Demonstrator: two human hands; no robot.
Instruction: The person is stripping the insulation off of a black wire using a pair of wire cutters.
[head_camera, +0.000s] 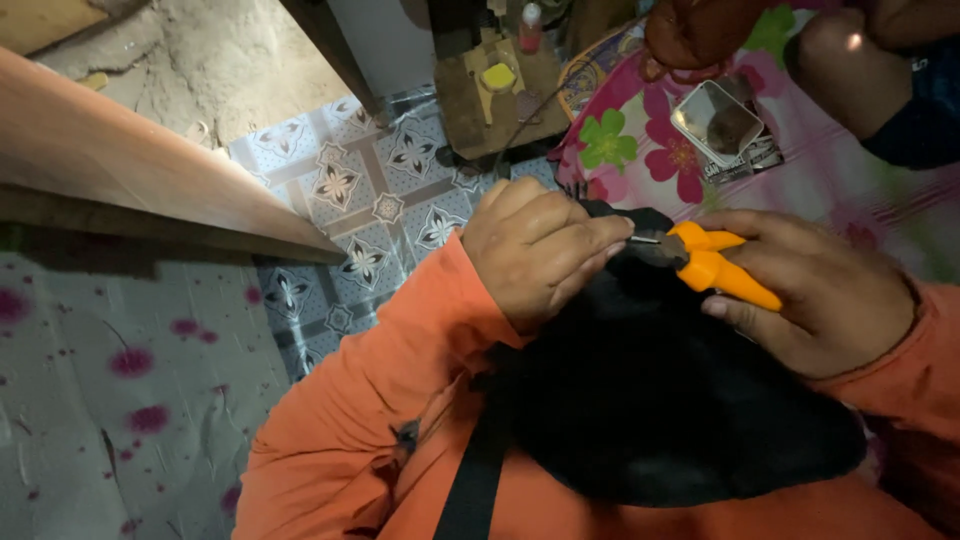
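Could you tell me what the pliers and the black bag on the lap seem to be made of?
Pliers: grey metal jaws with a dull sheen; orange grips, smooth and slightly glossy, probably plastic or rubber coating.
Black bag: soft matte fabric, sagging without shine; the exact weave cannot be told in this light.

hands, orange pliers, black bag

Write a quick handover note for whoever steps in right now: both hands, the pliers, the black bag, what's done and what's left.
Left hand: fingers pinched on the black bag at its top edge, right at the plier tips.
Right hand: gripping the orange-handled pliers, jaws at the same spot.
Bag lies on the lap, strap hanging down.
Done: pliers set on the part.
Left: the work at that spot; the part itself is too small to tell.
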